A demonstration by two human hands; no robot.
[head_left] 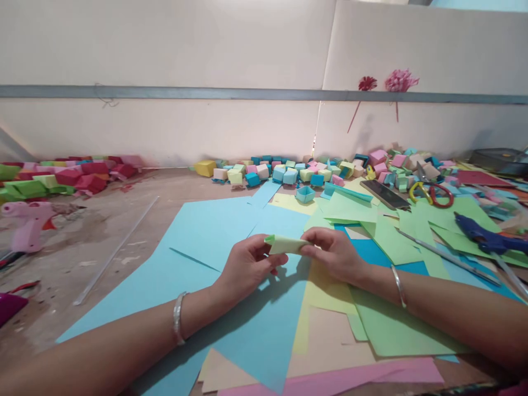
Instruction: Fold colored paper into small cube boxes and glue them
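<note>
Between both hands is a small folded piece of light green paper [286, 245], held above the blue paper sheets [214, 225]. My left hand [249, 264] pinches its left end, where a brighter green inner fold shows. The thumb and fingers of my right hand [334, 252] grip the right end. Below and around the hands lie yellow paper [330, 289], peach paper [325, 330] and green paper sheets [400, 324]. Pink paper [342, 379] lies along the near edge.
Several small paper boxes [264, 171] line the wall, with red and green ones [93, 179] at left. A pink glue gun [31, 223] and glue stick [117, 250] lie left. A phone [385, 194], scissors [431, 193], a metal rod [449, 257] and blue glue gun [487, 236] lie right.
</note>
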